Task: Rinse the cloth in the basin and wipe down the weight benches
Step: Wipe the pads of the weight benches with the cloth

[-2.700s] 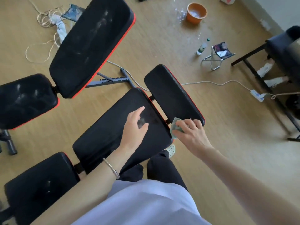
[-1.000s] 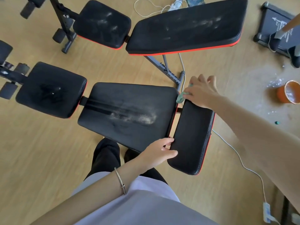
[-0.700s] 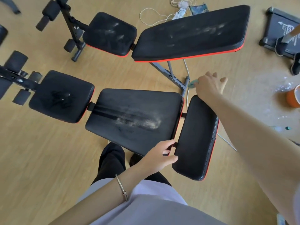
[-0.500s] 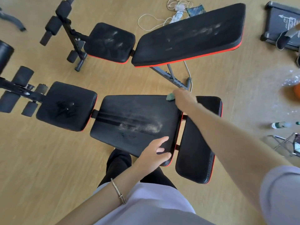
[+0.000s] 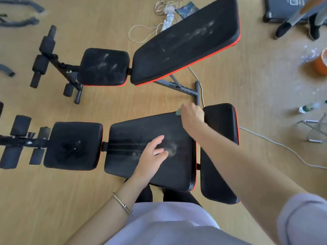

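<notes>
You have 2 weight benches on the pale wood-grain floor, and by my reading neither is finished. The far bench is the bigger job left: its long tilted back pad and its squarish seat pad both carry pale, dusty smears across matte black upholstery, so I judge it unwiped. The near bench lies flat just in front of your legs in 3 black pads with rounded corners and red edging. Its end pad on the right looks clean and faintly glossy, its middle pad shows a whitish smudge and long dark streaks, and its small seat pad has a scuffed patch at the centre. Those 2 pads need work. The basin, round and orange, is cut off by the right edge, well apart from both benches, with white splashes on the boards beside it. Your left hand is over the smudged part of the middle pad, fingers loose and spread, holding nothing; I cannot tell whether it touches. Your right hand has its fingers curled down over the cloth at the far right corner of the middle pad; only 1 soft green corner peeks out. A thin metal bracelet circles your left wrist.
</notes>
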